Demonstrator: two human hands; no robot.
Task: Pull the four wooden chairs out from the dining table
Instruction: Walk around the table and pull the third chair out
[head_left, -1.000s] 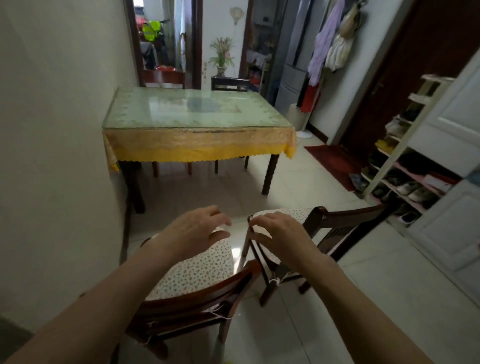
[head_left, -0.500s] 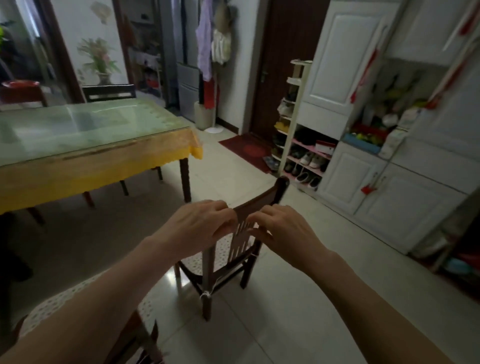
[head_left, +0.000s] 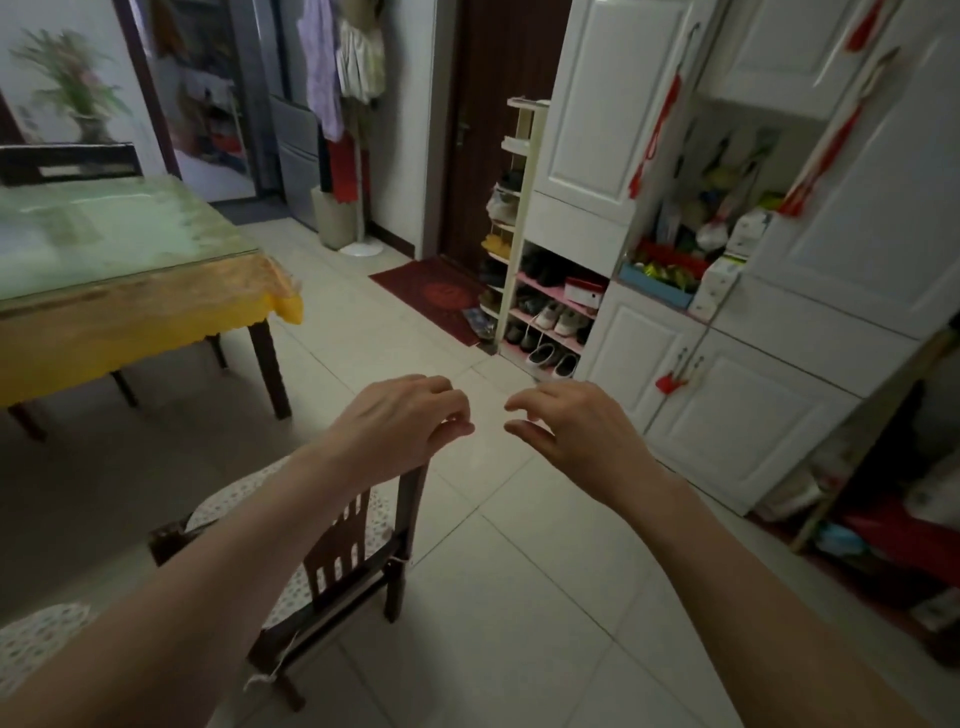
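My wooden chair (head_left: 358, 545) stands on the tile floor (head_left: 519, 597) below my left arm, clear of the worktop (head_left: 119, 270). My left hand (head_left: 400, 426) hovers over its backrest, grip loose and empty; my right hand (head_left: 571, 426) is open beside it. Another chair (head_left: 67, 163) sits behind the worktop

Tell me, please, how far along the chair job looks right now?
Done: one wooden chair stands clear of the dining table. In hand: nothing; left hand and right hand are open. Left: a far chair remains at the table.
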